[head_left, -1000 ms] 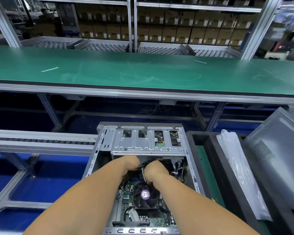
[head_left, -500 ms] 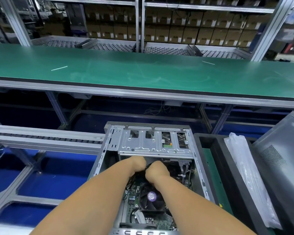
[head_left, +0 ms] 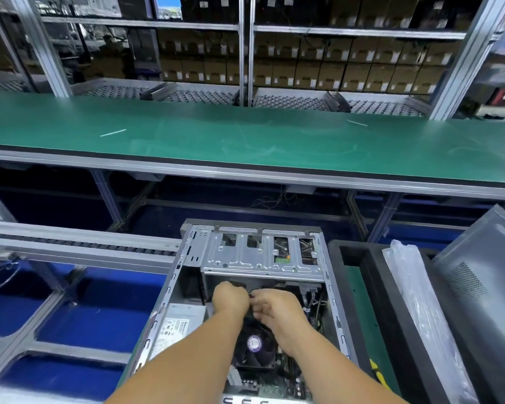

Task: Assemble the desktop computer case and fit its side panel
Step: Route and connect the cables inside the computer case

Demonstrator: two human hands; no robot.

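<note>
Fan: cooler fan (head_left: pixel 254 349) nearest the camera, on the board inside the open case.
Hands: left hand (head_left: pixel 230 297) and right hand (head_left: pixel 275 307) close together, almost touching, just beyond the fan; fingers curled, apparently pinching dark cables (head_left: pixel 250 294) between them. Exact grip hidden behind the knuckles.
Case: computer case (head_left: pixel 169 290) lies on its side, open face up, directly below the head camera; power supply (head_left: pixel 178 325) at its left wall, drive cage (head_left: pixel 260 258) at the far end.
Handling, case: judged heavy and stiff, sheet-metal edges likely sharp; take hold by the outer frame rails, not the board or fan.
Handling, cables: soft, springy; connectors judged fragile, so grip the plug body.
Tray: black foam tray (head_left: pixel 362 287) just right of the case holds a clear plastic bag (head_left: pixel 414 301); contents cannot be told.
Side panel: grey vented panel (head_left: pixel 484 275) leans far right, not yet fitted.
Far: green worktop (head_left: pixel 245 141); shelves of cartons (head_left: pixel 333 71) behind.
</note>
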